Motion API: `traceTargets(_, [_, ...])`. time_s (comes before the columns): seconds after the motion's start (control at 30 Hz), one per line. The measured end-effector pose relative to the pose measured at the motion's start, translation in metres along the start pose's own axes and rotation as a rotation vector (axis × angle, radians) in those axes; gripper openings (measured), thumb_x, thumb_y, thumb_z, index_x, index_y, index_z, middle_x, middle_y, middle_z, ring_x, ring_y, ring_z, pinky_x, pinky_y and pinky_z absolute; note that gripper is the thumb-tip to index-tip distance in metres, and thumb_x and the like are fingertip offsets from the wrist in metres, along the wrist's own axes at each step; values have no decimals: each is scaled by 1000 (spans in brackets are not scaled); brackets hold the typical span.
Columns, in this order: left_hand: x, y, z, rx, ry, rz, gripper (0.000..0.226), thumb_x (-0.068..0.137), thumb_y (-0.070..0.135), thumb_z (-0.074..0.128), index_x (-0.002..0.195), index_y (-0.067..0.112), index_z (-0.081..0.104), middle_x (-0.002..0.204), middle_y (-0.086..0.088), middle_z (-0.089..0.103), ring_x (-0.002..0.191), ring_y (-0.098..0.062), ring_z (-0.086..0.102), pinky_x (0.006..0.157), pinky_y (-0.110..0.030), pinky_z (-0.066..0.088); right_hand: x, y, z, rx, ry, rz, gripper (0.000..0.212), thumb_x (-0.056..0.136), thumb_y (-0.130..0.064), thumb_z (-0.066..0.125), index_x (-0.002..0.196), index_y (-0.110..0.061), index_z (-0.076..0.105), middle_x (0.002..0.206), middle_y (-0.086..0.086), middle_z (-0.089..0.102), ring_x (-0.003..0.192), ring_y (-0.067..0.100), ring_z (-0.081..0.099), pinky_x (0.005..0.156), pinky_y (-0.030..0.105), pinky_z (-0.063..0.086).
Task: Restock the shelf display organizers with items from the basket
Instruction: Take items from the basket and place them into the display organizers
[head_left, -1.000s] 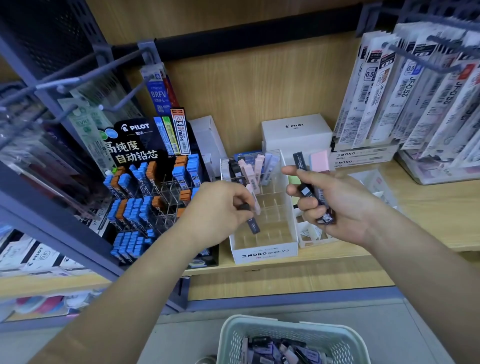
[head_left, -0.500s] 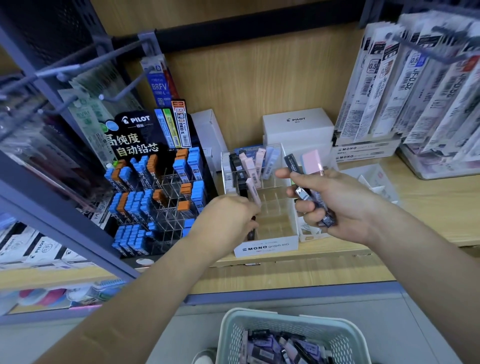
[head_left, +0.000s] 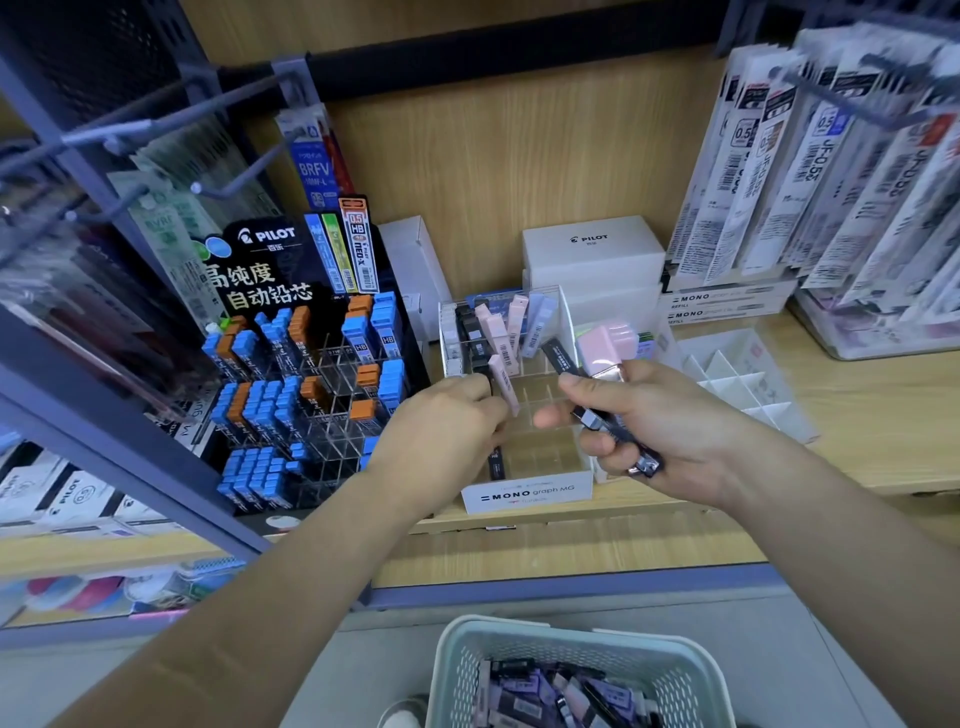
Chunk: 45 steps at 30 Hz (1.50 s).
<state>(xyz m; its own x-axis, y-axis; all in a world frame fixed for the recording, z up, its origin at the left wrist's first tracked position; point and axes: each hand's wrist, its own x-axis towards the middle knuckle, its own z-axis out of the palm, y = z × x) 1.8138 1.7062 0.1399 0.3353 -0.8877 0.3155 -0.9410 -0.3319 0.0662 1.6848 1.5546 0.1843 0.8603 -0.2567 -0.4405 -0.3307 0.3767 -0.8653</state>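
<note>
Inside the clear plastic MONO organizer (head_left: 524, 493), my left grip (head_left: 447, 421) pinches a slim black lead case (head_left: 496, 464) near its top. I judge it light, stiff and slick. My right grip (head_left: 649, 431) clutches spare cases (head_left: 563, 358).

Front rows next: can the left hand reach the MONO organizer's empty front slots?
Probably yes. The left hand, holding a dark case, is at the MONO organizer, whose front slots stand open on top; the right hand, gripping cases, is at its right.

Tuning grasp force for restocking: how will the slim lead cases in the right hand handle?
Probably stiff: the lead cases jut straight from the right hand, gripped mid-length. Likely light: several held in one grip. Glossy flat sides, fanned unevenly, so they may slip against each other.
</note>
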Motion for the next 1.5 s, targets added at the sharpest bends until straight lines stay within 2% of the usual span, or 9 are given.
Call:
traceTargets(0.13, [8,7,-26,-533,20,-420,3,83,20,72,83,18,72,70,9,66,65,-11,59,65,-27,53,1,1,1,0,-13,9,9,92,-16,62,87,-9,59,87,14,74,43,8,40,34,13,25])
traceTargets(0.2, [11,10,-48,-1031,-11,-605,9,88,19,67,93,14,72,73,-1,71,60,-14,60,60,-26,55,1,3,4,-9,-44,4,10,90,-15,64,81,-12,63,89,15,74,42,7,39,34,13,25])
traceTargets(0.27, [12,11,-59,-1232,-84,-620,19,88,20,63,102,10,70,81,-12,71,63,-16,62,63,-27,56,1,4,8,-27,-91,-5,19,89,-14,65,70,-17,70,90,16,74,42,7,39,35,12,25])
traceTargets(0.57, [12,6,-58,-1204,-111,-627,12,79,2,72,90,4,69,71,-8,71,65,-14,66,66,-29,57,8,-3,9,109,34,-72,5,84,-7,66,83,-9,62,67,5,64,37,4,32,31,12,19])
traceTargets(0.77, [11,17,-57,-1185,-213,-505,55,79,-8,69,122,27,63,69,-4,62,64,-14,60,65,-27,53,9,-2,11,142,19,-59,7,88,-14,64,85,-8,66,70,5,66,39,4,34,32,12,23])
traceTargets(1.03, [10,9,-56,-976,-231,-497,43,92,1,57,117,35,60,69,9,60,74,-19,71,78,-38,59,7,-9,2,427,22,25,30,89,10,38,109,-3,57,92,23,71,57,14,52,46,16,42])
traceTargets(1.2, [5,6,-42,-689,-101,-423,12,85,19,70,86,31,68,65,5,66,62,-7,58,70,-23,50,2,-11,-2,417,1,-21,31,94,14,35,117,6,55,100,29,70,88,32,73,73,37,61])
traceTargets(1.33, [5,5,-36,-642,-79,-429,21,78,16,77,72,33,67,62,16,60,59,0,52,60,-8,43,0,-9,-2,329,3,-15,27,96,9,42,118,2,57,105,20,72,95,32,72,76,45,59])
traceTargets(1.5, [1,10,-25,-419,-177,-378,17,79,19,76,82,30,64,76,12,63,71,-5,61,67,-10,46,0,-8,1,313,16,-23,23,97,7,42,109,4,62,103,20,73,93,32,72,76,41,60])
